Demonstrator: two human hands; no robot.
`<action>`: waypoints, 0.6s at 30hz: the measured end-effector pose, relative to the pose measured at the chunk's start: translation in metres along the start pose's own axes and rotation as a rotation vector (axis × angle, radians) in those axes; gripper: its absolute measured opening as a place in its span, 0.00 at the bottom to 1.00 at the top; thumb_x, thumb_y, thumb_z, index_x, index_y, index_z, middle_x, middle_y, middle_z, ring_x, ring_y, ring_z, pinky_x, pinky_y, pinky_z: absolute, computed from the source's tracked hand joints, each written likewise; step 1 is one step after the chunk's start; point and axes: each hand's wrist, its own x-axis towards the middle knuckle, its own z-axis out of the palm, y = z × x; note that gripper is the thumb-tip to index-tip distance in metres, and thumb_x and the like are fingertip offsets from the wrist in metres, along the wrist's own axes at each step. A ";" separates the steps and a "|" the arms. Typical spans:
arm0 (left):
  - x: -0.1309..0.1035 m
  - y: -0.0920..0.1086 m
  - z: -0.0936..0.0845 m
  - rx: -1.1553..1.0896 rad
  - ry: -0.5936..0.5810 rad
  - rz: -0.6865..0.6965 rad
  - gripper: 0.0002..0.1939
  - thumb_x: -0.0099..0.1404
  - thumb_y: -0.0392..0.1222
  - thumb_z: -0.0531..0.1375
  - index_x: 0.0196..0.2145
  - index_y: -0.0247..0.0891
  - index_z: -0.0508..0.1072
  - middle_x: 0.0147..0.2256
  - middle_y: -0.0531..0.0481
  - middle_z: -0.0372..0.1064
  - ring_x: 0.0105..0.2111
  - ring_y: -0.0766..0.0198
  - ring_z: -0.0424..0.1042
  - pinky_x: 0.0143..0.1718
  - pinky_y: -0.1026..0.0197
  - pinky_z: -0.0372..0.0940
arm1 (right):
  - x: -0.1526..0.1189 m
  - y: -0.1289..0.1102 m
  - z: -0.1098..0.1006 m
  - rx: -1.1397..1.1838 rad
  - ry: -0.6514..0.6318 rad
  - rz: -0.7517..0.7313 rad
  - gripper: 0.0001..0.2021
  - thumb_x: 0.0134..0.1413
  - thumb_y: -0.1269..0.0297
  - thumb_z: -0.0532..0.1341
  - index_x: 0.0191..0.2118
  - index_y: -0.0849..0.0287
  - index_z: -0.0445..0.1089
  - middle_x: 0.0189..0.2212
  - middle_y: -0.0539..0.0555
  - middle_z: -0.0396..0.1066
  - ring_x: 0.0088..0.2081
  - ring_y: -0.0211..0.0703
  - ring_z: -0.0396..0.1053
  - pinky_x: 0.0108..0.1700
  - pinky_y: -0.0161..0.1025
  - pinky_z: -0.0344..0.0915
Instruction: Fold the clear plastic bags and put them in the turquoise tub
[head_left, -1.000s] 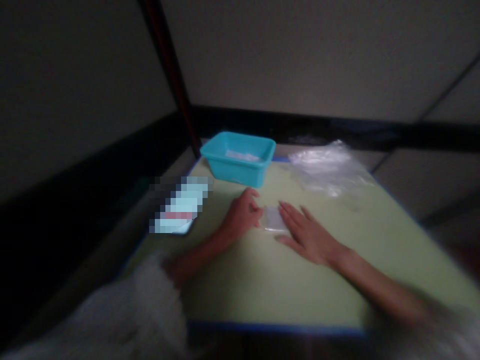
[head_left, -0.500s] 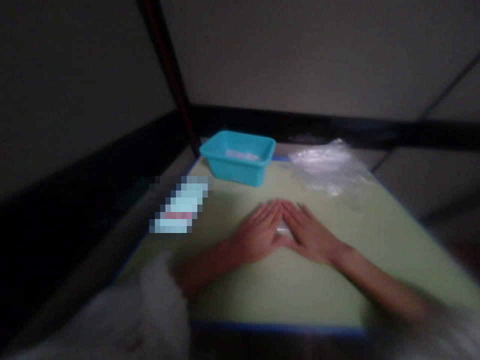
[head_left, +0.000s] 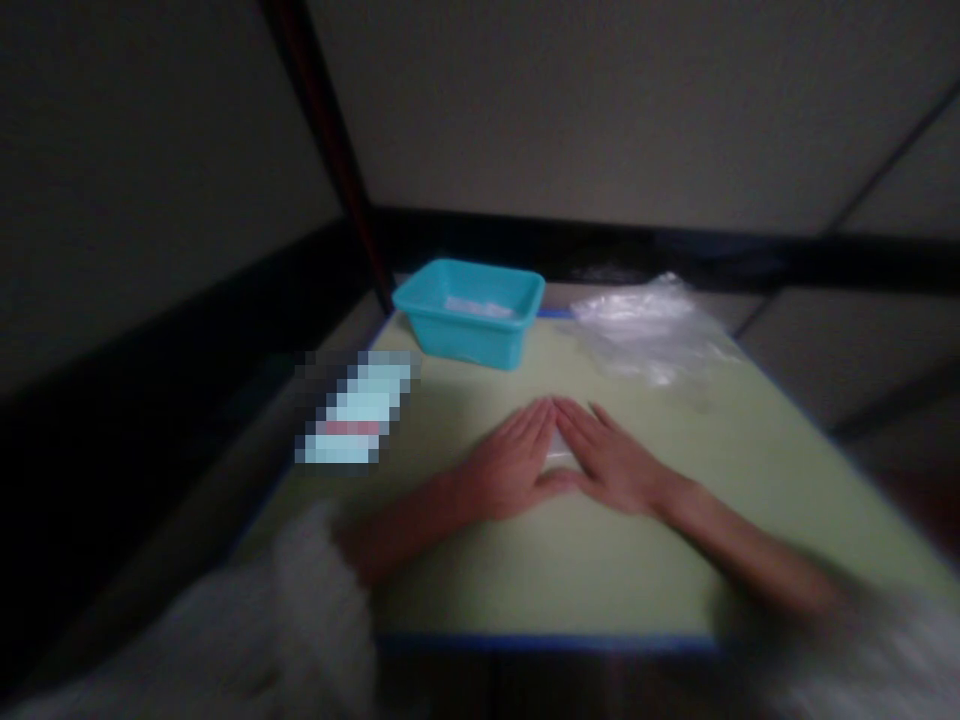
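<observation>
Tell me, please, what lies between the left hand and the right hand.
In the head view, part of a flat whitish packet shows between the left hand and the right hand.

Small whitish packet (head_left: 558,446), near edge glossy, flat on the surface (head_left: 540,570). Mostly hidden beneath left hand (head_left: 506,465) and right hand (head_left: 616,462).

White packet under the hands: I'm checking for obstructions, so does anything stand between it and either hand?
Nothing visible does: the left hand and right hand lie flat over the white packet, which shows between them. The turquoise basin and crumpled clear plastic sit farther back, out of the way.
</observation>
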 end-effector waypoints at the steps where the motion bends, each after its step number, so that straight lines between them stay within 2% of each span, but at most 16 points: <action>1: 0.000 0.000 -0.001 -0.005 -0.008 0.001 0.41 0.67 0.62 0.42 0.61 0.18 0.50 0.63 0.26 0.44 0.64 0.49 0.44 0.64 0.50 0.42 | 0.000 0.000 0.000 0.003 -0.002 0.003 0.41 0.60 0.40 0.40 0.65 0.72 0.46 0.65 0.68 0.44 0.66 0.53 0.41 0.64 0.56 0.42; 14: -0.008 -0.011 0.001 -0.031 -0.033 0.035 0.41 0.66 0.61 0.46 0.61 0.20 0.50 0.63 0.28 0.43 0.65 0.49 0.42 0.64 0.50 0.41 | -0.012 0.006 -0.003 -0.011 0.009 0.052 0.39 0.61 0.41 0.42 0.67 0.67 0.42 0.65 0.66 0.44 0.66 0.52 0.42 0.63 0.57 0.44; 18: -0.009 -0.010 -0.002 -0.032 -0.017 0.027 0.41 0.66 0.61 0.46 0.63 0.22 0.48 0.64 0.30 0.40 0.66 0.51 0.40 0.64 0.51 0.40 | -0.016 0.010 -0.003 0.013 0.055 0.042 0.39 0.61 0.42 0.43 0.67 0.66 0.37 0.65 0.67 0.43 0.66 0.53 0.41 0.63 0.57 0.46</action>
